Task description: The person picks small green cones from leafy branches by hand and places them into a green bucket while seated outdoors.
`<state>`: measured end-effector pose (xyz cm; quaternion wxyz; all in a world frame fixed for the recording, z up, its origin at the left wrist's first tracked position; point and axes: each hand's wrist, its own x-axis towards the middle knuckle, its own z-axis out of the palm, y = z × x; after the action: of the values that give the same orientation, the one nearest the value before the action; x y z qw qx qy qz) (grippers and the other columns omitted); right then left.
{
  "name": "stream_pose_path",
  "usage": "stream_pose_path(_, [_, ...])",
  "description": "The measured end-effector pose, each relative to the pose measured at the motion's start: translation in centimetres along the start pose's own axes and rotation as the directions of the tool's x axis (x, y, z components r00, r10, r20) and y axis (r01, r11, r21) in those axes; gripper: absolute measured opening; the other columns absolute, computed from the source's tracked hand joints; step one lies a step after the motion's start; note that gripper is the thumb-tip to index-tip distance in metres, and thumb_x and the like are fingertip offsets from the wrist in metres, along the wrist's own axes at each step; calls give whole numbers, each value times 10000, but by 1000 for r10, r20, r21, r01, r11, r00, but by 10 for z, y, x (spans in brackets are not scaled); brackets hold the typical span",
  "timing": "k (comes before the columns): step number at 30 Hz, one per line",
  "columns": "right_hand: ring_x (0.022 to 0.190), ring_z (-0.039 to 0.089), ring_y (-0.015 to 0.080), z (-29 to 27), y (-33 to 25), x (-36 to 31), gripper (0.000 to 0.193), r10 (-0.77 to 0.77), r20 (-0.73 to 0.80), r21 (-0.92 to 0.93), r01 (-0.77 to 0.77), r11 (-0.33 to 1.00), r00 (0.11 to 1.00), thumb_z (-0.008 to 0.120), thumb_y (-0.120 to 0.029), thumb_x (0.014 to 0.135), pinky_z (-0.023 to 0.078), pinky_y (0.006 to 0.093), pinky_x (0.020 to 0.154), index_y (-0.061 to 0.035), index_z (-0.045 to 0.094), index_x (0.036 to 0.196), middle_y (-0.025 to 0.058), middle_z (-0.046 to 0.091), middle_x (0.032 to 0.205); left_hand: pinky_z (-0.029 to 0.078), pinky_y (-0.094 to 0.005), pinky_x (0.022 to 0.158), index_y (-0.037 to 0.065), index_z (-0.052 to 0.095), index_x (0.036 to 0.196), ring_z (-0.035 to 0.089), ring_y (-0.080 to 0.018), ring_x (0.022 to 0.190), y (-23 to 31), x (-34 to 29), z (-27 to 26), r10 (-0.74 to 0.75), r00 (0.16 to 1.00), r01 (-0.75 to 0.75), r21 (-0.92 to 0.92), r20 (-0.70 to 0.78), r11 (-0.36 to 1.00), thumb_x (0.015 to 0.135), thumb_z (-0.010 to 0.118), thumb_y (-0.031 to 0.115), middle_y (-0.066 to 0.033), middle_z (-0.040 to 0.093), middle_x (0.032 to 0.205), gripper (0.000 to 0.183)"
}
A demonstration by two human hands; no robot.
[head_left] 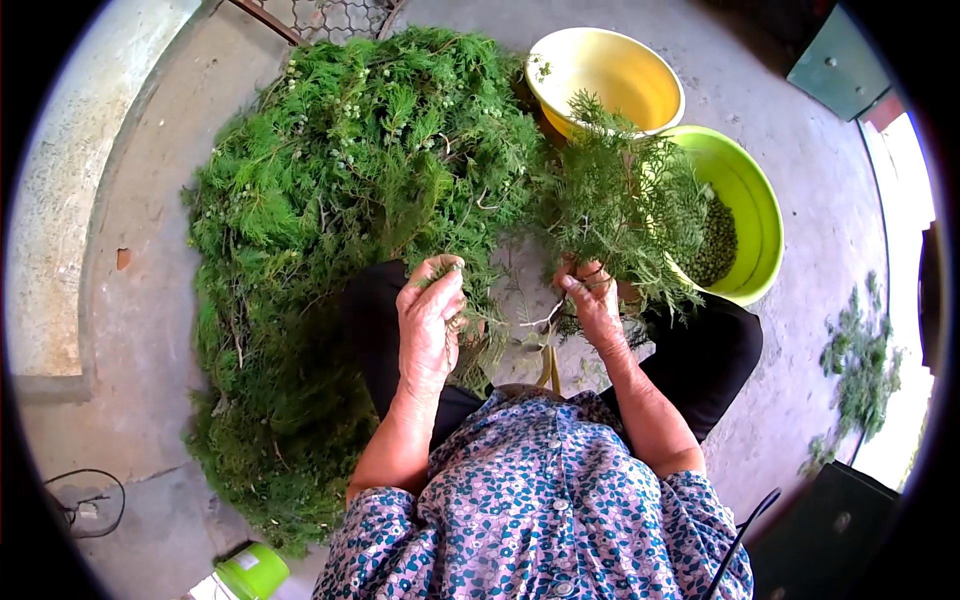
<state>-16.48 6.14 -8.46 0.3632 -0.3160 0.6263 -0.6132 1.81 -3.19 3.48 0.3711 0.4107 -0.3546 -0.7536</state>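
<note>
Head view, looking down: we see a person seated on a concrete floor (150, 300), forearms entering from the lower edge. The left hand (432, 320), at centre frame, has its fingers (447, 290) curled narrow around a small green sprig (447, 268) at the near edge of the big heap of feathery green branches (340, 200), which fills the upper left and centre. The right hand (592, 300), just right of centre, has its fingers closed around the stem end of a bushy branch (625, 200) that stands up over the bowls. A green bowl (758, 210) at the upper right holds small round green seed cones (715, 245); the branch covers its left side. A yellow bowl (610, 75) sits just above it, touching its rim. We note loose twigs (860, 370) lying on the floor at the right edge and a green cup-like container (252, 572) at the lower left.
</note>
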Motion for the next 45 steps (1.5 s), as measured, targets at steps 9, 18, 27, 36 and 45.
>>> stream_pose_path(9, [840, 576, 125, -5, 1, -8, 120, -78, 69, -177, 89, 980, 995, 600, -127, 826, 442, 290, 787, -27, 631, 884, 25, 649, 891, 381, -204, 430, 39, 564, 899, 522, -109, 545, 10, 24, -27, 154, 988, -154, -127, -6, 980, 800, 520, 41, -87, 622, 859, 108])
stream_pose_path(18, [696, 542, 112, 2, 11, -13, 188, 16, 107, -165, 2, 986, 994, 646, -206, 812, 443, 280, 631, -30, 621, 874, 26, 617, 793, 413, -234, 466, 57, 576, 1038, 537, -130, 579, -21, 83, -5, -82, 995, 94, -322, 48, 942, 847, 600, 144, -89, 610, 799, 212])
stream_pose_path(27, [771, 565, 109, 11, -8, -17, 222, 39, 189, -93, -22, 995, 981, 633, -253, 810, 440, 261, 721, -32, 621, 834, 24, 617, 781, 339, -225, 398, 63, 588, 927, 497, -103, 470, -22, 109, 7, 23, 997, -7, -232, 70, 973, 845, 608, 152, -78, 612, 740, 123])
stream_pose_path(36, [954, 550, 185, 2, 8, -19, 520, 93, 304, 131, -138, 982, 948, 476, -477, 872, 436, 316, 871, 7, 549, 1049, 104, 579, 992, 344, -236, 392, 46, 587, 917, 508, -118, 477, -17, 99, 4, 15, 998, -1, -198, 69, 980, 844, 599, 136, -71, 595, 708, 116])
stream_pose_path(45, [832, 574, 141, 0, 46, -24, 215, 199, 141, 225, -228, 947, 970, 579, -189, 841, 441, 267, 769, -32, 593, 987, 41, 628, 920, 354, -240, 405, 23, 560, 816, 438, -120, 464, -8, 100, 2, 133, 987, -148, -206, -86, 967, 804, 500, 67, -53, 549, 652, 75])
